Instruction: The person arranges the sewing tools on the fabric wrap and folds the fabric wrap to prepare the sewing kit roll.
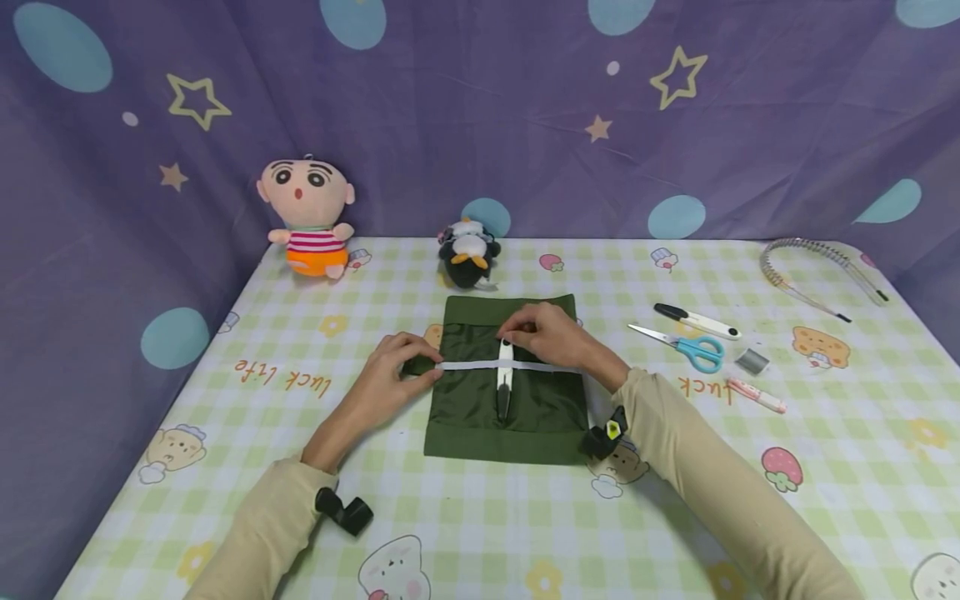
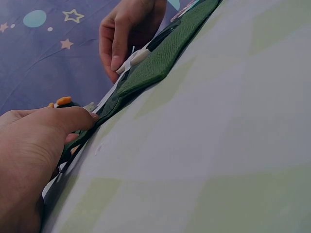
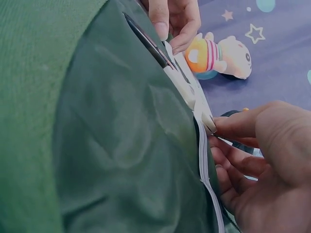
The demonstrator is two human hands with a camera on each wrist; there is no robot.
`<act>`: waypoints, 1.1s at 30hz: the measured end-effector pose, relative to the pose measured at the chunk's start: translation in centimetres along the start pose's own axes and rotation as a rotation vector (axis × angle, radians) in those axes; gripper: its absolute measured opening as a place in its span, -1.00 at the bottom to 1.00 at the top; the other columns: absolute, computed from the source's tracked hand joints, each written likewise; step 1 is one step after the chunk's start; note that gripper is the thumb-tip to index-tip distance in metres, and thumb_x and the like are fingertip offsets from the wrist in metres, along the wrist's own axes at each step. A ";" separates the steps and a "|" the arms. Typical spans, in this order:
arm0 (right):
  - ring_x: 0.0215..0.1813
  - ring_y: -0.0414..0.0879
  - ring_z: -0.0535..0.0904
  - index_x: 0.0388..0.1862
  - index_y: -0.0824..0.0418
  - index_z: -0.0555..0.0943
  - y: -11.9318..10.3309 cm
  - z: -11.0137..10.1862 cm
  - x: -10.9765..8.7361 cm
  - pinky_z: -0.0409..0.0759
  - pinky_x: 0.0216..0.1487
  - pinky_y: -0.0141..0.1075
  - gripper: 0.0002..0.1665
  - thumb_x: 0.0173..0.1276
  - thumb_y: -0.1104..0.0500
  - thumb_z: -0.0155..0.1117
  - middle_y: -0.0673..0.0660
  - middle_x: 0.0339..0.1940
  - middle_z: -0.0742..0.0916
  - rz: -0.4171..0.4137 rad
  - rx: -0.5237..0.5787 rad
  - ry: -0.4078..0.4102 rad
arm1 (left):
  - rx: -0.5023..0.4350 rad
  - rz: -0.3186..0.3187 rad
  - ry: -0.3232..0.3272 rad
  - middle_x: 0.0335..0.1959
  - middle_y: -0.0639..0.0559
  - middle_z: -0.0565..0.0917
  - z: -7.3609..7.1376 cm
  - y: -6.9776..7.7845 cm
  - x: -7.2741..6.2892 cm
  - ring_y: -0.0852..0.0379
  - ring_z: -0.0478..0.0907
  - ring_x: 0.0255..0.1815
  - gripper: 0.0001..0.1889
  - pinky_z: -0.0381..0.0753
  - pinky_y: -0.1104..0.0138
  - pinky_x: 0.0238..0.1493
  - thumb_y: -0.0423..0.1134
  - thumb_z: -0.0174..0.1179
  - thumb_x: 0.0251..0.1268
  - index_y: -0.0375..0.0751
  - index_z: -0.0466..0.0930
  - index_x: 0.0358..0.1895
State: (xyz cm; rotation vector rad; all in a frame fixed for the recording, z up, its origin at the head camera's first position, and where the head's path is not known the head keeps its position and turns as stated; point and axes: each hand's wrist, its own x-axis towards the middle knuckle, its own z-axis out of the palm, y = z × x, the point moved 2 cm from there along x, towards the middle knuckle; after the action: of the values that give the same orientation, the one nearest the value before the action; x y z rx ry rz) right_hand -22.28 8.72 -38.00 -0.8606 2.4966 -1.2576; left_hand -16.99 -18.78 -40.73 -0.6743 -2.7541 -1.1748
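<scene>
A dark green cloth [image 1: 465, 446] lies flat on the table with a narrow white elastic strip [image 1: 468, 365] across its middle. White thread snips [image 1: 506, 375] with a dark tapered end lie crosswise to the elastic, which passes over them; the dark end points toward me. At the cloth's left edge, my left hand [image 1: 390, 371] pinches the strip's end and the fabric between thumb and fingers. My right hand [image 1: 551, 333] pinches the white far end of the snips. In the right wrist view, its thumb and fingers [image 3: 238, 124] meet at that end, beside the elastic.
To the right lie a second pair of white-and-black snips [image 1: 701, 322], blue-handled scissors [image 1: 697, 352], a grey thread spool [image 1: 752, 361], a pink-and-white pen [image 1: 757, 395] and a headband [image 1: 817, 246]. A plush doll [image 1: 311, 217] and a penguin toy [image 1: 468, 254] stand along the back.
</scene>
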 end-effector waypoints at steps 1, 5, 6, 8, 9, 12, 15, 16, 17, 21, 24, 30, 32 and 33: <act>-0.40 -0.09 0.50 0.02 0.27 0.78 0.0 0.0 0.0 0.49 -0.28 -0.21 -0.78 0.59 0.25 0.23 0.09 -0.15 0.75 -0.001 0.000 -0.001 | 0.001 0.000 -0.001 0.10 0.00 0.61 0.0 0.0 0.0 -0.07 0.44 0.15 -0.83 0.44 -0.09 0.16 -0.13 0.38 0.43 -0.02 0.77 -0.01; -0.39 -0.08 0.51 0.01 0.27 0.78 0.1 0.0 -0.1 0.49 -0.29 -0.21 -0.78 0.59 0.25 0.23 0.08 -0.16 0.75 -0.002 -0.002 -0.008 | 0.006 0.002 0.000 0.09 -0.01 0.61 0.0 0.0 0.0 -0.07 0.44 0.14 -0.83 0.44 -0.08 0.15 -0.14 0.39 0.43 -0.03 0.76 -0.01; -0.38 -0.07 0.52 0.01 0.28 0.78 0.1 0.0 -0.1 0.49 -0.29 -0.20 -0.78 0.59 0.25 0.23 0.09 -0.16 0.75 -0.004 -0.001 -0.011 | 0.008 0.003 0.000 0.09 -0.01 0.61 0.0 0.1 0.0 -0.07 0.44 0.14 -0.84 0.44 -0.08 0.15 -0.15 0.39 0.42 -0.03 0.77 -0.02; -0.37 -0.07 0.53 0.01 0.28 0.78 0.1 0.0 -0.1 0.50 -0.29 -0.19 -0.78 0.59 0.25 0.23 0.09 -0.15 0.75 -0.003 0.000 -0.016 | 0.009 0.004 0.000 0.09 -0.01 0.61 0.1 0.1 0.0 -0.07 0.44 0.14 -0.84 0.44 -0.08 0.15 -0.15 0.39 0.42 -0.03 0.76 -0.02; -0.37 -0.07 0.53 0.01 0.28 0.78 0.1 0.0 -0.1 0.50 -0.29 -0.19 -0.78 0.59 0.25 0.23 0.09 -0.15 0.75 -0.002 -0.001 -0.018 | 0.010 0.004 0.000 0.09 -0.01 0.61 0.1 0.1 0.0 -0.07 0.44 0.14 -0.84 0.44 -0.08 0.15 -0.15 0.39 0.42 -0.03 0.76 -0.02; -0.36 -0.08 0.55 0.02 0.27 0.77 0.1 0.0 -0.2 0.52 -0.27 -0.19 -0.78 0.59 0.25 0.22 0.08 -0.15 0.75 -0.001 -0.003 -0.022 | 0.010 0.005 -0.001 0.09 0.00 0.61 0.1 0.1 0.0 -0.07 0.44 0.14 -0.84 0.44 -0.08 0.15 -0.14 0.39 0.43 -0.03 0.77 -0.02; -0.36 -0.09 0.56 0.02 0.26 0.77 0.1 0.0 -0.2 0.53 -0.27 -0.19 -0.78 0.59 0.25 0.22 0.08 -0.15 0.76 -0.002 -0.004 -0.021 | 0.010 0.009 0.002 0.09 0.00 0.61 0.1 0.1 0.1 -0.07 0.44 0.13 -0.84 0.44 -0.08 0.15 -0.14 0.39 0.42 -0.03 0.77 -0.02; -0.36 -0.09 0.56 0.02 0.26 0.77 0.0 0.0 -0.2 0.54 -0.27 -0.19 -0.78 0.59 0.25 0.22 0.07 -0.15 0.76 -0.004 -0.004 -0.020 | 0.009 0.010 0.004 0.09 -0.01 0.61 0.0 0.1 0.1 -0.07 0.44 0.13 -0.84 0.44 -0.08 0.15 -0.15 0.39 0.42 -0.03 0.77 -0.02; -0.36 -0.09 0.56 0.02 0.25 0.77 0.0 0.0 -0.2 0.53 -0.28 -0.19 -0.79 0.59 0.25 0.23 0.07 -0.16 0.76 -0.005 -0.005 -0.017 | 0.009 0.011 0.005 0.09 -0.01 0.61 0.0 0.1 0.1 -0.07 0.44 0.13 -0.84 0.44 -0.08 0.15 -0.15 0.39 0.42 -0.03 0.77 -0.02; -0.36 -0.09 0.57 0.01 0.25 0.77 -0.1 -0.1 -0.2 0.54 -0.27 -0.19 -0.79 0.59 0.25 0.22 0.08 -0.17 0.76 -0.011 -0.008 -0.009 | 0.009 0.013 0.005 0.09 -0.01 0.61 0.0 0.1 0.1 -0.07 0.44 0.13 -0.84 0.44 -0.08 0.15 -0.15 0.39 0.42 -0.03 0.77 -0.02; -0.33 -0.09 0.59 0.02 0.24 0.77 -0.1 -0.2 -0.3 0.56 -0.25 -0.18 -0.79 0.59 0.24 0.23 0.07 -0.17 0.76 -0.010 -0.008 0.002 | 0.010 0.012 0.006 0.10 -0.01 0.61 0.1 0.1 0.1 -0.08 0.44 0.14 -0.84 0.44 -0.08 0.15 -0.15 0.39 0.42 -0.03 0.77 -0.02; -0.22 -0.10 0.66 0.03 0.25 0.77 -0.3 -0.8 -0.7 0.61 -0.15 -0.15 -0.79 0.59 0.24 0.23 0.08 -0.13 0.77 -0.023 0.004 0.022 | 0.008 0.013 0.008 0.09 0.01 0.61 0.1 0.0 0.0 -0.06 0.44 0.13 -0.84 0.45 -0.07 0.14 -0.16 0.41 0.40 -0.02 0.77 -0.03; -0.19 -0.08 0.67 0.03 0.27 0.76 -0.2 -1.0 -0.9 0.62 -0.12 -0.13 -0.78 0.59 0.24 0.23 0.10 -0.11 0.77 -0.031 0.012 0.032 | 0.007 0.014 0.010 0.08 0.01 0.61 0.0 0.0 0.0 -0.06 0.44 0.13 -0.85 0.45 -0.07 0.14 -0.16 0.41 0.40 -0.02 0.77 -0.03; -0.18 -0.07 0.67 0.03 0.28 0.76 -0.2 -1.1 -1.0 0.63 -0.11 -0.12 -0.78 0.59 0.24 0.23 0.11 -0.10 0.77 -0.035 0.013 0.039 | 0.007 0.015 0.010 0.08 0.01 0.61 0.0 0.0 0.0 -0.06 0.44 0.13 -0.85 0.45 -0.07 0.13 -0.16 0.40 0.41 -0.02 0.77 -0.03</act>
State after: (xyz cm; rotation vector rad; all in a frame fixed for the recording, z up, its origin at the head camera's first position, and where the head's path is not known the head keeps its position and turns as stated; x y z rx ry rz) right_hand -21.92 9.96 -37.22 -0.8896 2.5106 -1.3123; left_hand -16.96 -18.75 -40.74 -0.6848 -2.7388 -1.1625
